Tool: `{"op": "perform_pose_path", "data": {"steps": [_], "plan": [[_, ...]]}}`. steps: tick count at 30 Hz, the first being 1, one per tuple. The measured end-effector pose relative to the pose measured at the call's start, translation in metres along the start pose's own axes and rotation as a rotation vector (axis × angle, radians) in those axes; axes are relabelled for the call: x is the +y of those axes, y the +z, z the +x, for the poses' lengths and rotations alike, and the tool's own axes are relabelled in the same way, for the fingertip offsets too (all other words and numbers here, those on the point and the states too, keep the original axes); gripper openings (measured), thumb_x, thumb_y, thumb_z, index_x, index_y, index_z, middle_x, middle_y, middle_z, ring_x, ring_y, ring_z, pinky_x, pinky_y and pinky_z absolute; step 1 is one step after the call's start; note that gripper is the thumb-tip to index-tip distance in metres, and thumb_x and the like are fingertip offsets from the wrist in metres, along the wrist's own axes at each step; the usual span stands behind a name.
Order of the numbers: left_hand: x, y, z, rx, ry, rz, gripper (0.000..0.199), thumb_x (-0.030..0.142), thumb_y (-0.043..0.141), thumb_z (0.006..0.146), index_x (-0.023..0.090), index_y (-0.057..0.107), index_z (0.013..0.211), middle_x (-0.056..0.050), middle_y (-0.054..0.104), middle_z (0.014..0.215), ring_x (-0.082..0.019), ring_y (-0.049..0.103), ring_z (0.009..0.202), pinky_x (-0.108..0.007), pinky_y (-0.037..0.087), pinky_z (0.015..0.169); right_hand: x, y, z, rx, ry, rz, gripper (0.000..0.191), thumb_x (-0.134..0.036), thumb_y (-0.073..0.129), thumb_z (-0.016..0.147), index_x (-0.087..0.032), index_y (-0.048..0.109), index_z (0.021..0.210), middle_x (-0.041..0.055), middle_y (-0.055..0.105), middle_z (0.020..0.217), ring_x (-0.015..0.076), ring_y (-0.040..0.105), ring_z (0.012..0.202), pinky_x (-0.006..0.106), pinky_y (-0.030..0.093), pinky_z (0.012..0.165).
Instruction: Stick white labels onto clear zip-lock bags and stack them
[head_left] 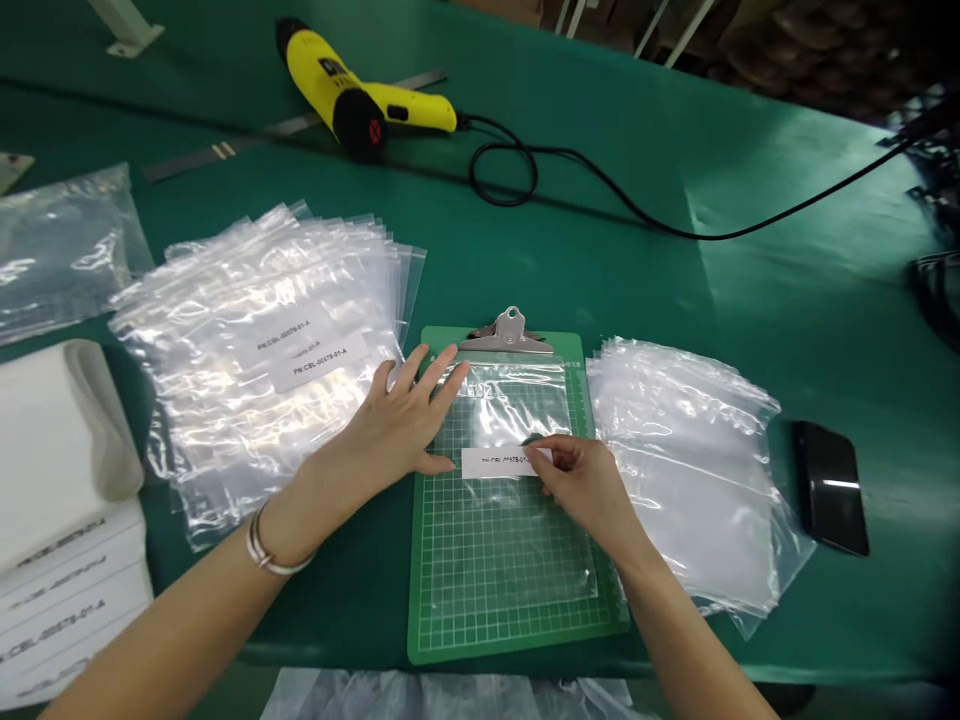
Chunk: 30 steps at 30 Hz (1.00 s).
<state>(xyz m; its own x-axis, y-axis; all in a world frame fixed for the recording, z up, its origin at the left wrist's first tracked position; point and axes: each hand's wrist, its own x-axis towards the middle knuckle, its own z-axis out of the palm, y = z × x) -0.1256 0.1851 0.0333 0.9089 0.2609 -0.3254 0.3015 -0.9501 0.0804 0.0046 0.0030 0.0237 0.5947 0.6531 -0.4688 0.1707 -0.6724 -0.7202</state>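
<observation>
- Green gridded clipboard [525,645] lies on a green-covered counter [675,280], its metal clip [508,335] at the far end.
- Clear zip bag [510,410] lies flat on the clipboard, under the clip.
- White label [499,462], printed with a part number beginning "PN:CBL", sits across the middle of the bag.
- Left hand [397,425], wearing a silver bracelet [270,545], rests flat on the bag's left edge, its fingers [442,365] spread and gripping nothing.
- Right hand [581,490] is at the label's right end, its fingers [536,450] pinched closed on that end.
- Holding the bag taut with one hand while smoothing the label from one end would likely keep it straight and free of bubbles.
- Stack of labelled zip bags [255,350] lies left of the clipboard; stack of unlabelled bags [682,470] lies right.
- Yellow hot air gun [337,95] lies at the far side, with its black cable [600,190] trailing right.
- Black phone [831,488] lies face up beyond the right stack.
</observation>
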Motion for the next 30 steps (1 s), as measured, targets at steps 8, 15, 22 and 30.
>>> {"op": "perform_pose_path", "data": {"steps": [8, 15, 22, 30], "plan": [[0.04, 0.039, -0.032, 0.461, 0.289, 0.182, 0.058, 0.05, 0.025, 0.088, 0.023, 0.028, 0.139, 0.005, 0.03, 0.146, -0.017, 0.031, 0.133, -0.038, 0.026, 0.113, -0.007, 0.001, -0.002, 0.028, -0.014, 0.0, 0.022, -0.033, 0.055, 0.08, -0.017, 0.068, 0.073, 0.0006, 0.053, 0.052, 0.014, 0.048, 0.048, 0.026, 0.034, 0.048], [0.038, 0.053, -0.032, 0.485, 0.331, 0.211, 0.056, 0.05, 0.029, 0.088, 0.023, 0.032, 0.137, 0.006, 0.034, 0.144, -0.017, 0.033, 0.132, -0.038, 0.02, 0.112, -0.01, -0.025, 0.006, -0.295, 0.183, 0.184, 0.026, -0.036, 0.054, 0.084, -0.014, 0.067, 0.083, 0.0016, 0.058, 0.062, 0.0106, 0.053, 0.046, 0.021, 0.035, 0.043], [0.037, 0.052, -0.031, 0.537, 0.36, 0.277, 0.054, 0.048, 0.031, 0.088, 0.022, 0.034, 0.135, 0.005, 0.037, 0.143, -0.018, 0.035, 0.13, -0.039, 0.026, 0.104, -0.038, -0.067, 0.018, -0.686, 0.604, 0.492, 0.023, -0.027, 0.047, 0.091, -0.009, 0.062, 0.092, 0.0062, 0.068, 0.078, 0.0105, 0.063, 0.051, 0.013, 0.04, 0.034], [0.037, 0.053, -0.032, 0.564, 0.36, 0.279, 0.055, 0.05, 0.03, 0.087, 0.023, 0.034, 0.135, 0.005, 0.037, 0.143, -0.017, 0.034, 0.13, -0.037, 0.022, 0.109, -0.045, -0.081, 0.016, -0.662, 0.729, 0.576, 0.027, -0.021, 0.053, 0.089, -0.004, 0.053, 0.11, 0.0119, 0.069, 0.087, 0.0122, 0.066, 0.059, 0.012, 0.046, 0.038]]}}
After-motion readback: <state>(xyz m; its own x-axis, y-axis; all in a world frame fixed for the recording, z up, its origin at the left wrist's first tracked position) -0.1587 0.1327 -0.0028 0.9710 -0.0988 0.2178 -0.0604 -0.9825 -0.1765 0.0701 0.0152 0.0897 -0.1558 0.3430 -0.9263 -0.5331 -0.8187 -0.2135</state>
